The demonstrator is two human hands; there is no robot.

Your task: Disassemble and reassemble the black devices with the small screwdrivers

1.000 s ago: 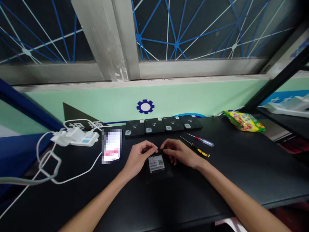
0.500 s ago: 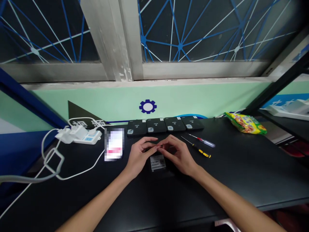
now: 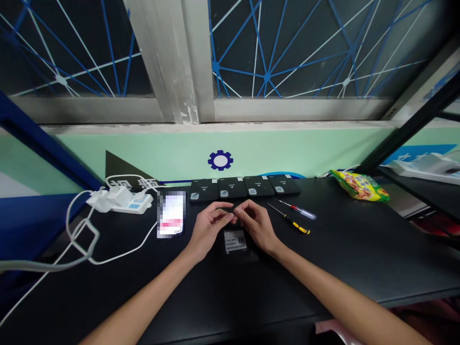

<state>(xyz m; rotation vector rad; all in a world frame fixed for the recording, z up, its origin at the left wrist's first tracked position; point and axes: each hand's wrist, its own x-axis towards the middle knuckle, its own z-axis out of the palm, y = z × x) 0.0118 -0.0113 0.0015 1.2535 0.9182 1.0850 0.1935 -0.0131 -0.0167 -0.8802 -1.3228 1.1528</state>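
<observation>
A black box-shaped device with a white printed label lies in front of me, dark against the dark desk. Over its far edge my left hand and my right hand meet, fingertips nearly touching. The left thumb and fingers come together in a pinch while its index finger stretches forward. Thumb and index of the right hand are pinched too. Whatever sits between the fingertips is too small to make out. A yellow-and-black screwdriver and a screwdriver with a clear handle lie right of my right hand.
Several black boxes stand in a row by the wall. A phone with a blurred screen lies left of my hands. Farther left are a white power strip and loose cables. A yellow-green snack packet rests at the back right.
My right hand has drawn in slightly, its fingers bunched closer together. The fingertips have shifted a little at the device's far edge. The whole view has moved slightly.
</observation>
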